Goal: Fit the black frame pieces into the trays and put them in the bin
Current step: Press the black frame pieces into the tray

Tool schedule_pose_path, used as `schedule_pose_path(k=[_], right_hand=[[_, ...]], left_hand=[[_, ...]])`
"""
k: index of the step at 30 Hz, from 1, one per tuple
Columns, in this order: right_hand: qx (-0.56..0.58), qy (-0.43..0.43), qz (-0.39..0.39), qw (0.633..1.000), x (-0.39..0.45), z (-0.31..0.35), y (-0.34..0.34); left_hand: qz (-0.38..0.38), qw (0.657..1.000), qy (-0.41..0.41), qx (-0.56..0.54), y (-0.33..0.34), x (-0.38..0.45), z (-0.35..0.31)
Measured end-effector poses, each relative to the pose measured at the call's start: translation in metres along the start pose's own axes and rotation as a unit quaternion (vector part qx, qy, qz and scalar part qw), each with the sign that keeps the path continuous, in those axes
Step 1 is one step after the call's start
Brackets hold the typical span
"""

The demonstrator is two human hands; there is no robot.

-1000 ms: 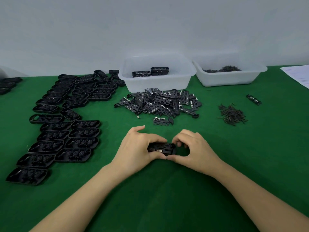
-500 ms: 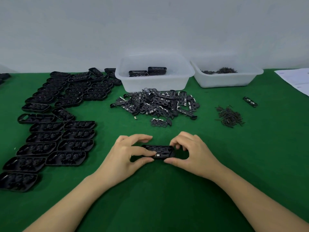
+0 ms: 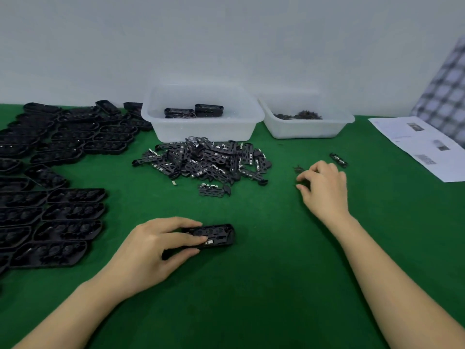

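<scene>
I see my left hand (image 3: 153,250) nearest me on the green worktop (image 3: 264,285), fingers and thumb curled round the left end of a black tray (image 3: 216,235) with a frame piece seated in it; the tray lies flat on the cloth. Taking that tray as my landmark, rows of empty black trays (image 3: 68,215) lie to its left, running away toward the wall. To its right and a little farther off, my right hand (image 3: 324,187) rests with fingers curled down over a small scatter of dark pins (image 3: 299,169); I cannot tell whether it pinches any. Beyond the tray sits the loose heap of black frame pieces (image 3: 206,162), with 1 stray piece (image 3: 339,159) beyond my right hand. Behind the heap stands the clear bin (image 3: 201,132) holding 2 finished trays, and just right of it a second clear tub (image 3: 307,127) of dark pins. A printed sheet (image 3: 422,147) lies far right of the tray.
</scene>
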State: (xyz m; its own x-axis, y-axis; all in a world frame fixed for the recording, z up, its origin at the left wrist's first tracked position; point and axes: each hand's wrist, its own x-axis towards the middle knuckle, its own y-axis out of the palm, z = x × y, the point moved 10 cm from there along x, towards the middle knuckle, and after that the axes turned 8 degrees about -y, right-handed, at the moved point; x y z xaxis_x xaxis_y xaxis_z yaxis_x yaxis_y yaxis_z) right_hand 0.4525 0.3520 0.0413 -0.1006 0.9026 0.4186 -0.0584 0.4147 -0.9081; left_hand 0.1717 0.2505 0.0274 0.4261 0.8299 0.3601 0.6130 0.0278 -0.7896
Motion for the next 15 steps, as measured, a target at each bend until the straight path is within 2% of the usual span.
schedule_pose_path(k=[7, 9, 11, 13, 15], right_hand=[[-0.039, -0.044, 0.019, 0.998, 0.003, 0.021, -0.002], [0.074, -0.04, -0.019, 0.996, -0.002, 0.04, -0.019], [0.272, -0.048, -0.033, 0.961, -0.013, 0.075, -0.032], [0.402, -0.076, 0.002, 0.913, -0.029, 0.119, -0.035], [0.443, -0.083, 0.044, 0.891, -0.044, 0.147, -0.028]], left_hand=[[-0.014, 1.0, 0.014, 0.0, -0.002, 0.0, 0.0], [-0.019, 1.0, 0.011, 0.0, -0.002, 0.0, 0.002], [-0.026, 1.0, 0.007, 0.008, -0.004, 0.001, 0.004], [-0.03, 0.999, 0.004, 0.01, -0.005, 0.001, 0.005], [-0.032, 0.999, 0.005, 0.009, -0.005, 0.001, 0.006]])
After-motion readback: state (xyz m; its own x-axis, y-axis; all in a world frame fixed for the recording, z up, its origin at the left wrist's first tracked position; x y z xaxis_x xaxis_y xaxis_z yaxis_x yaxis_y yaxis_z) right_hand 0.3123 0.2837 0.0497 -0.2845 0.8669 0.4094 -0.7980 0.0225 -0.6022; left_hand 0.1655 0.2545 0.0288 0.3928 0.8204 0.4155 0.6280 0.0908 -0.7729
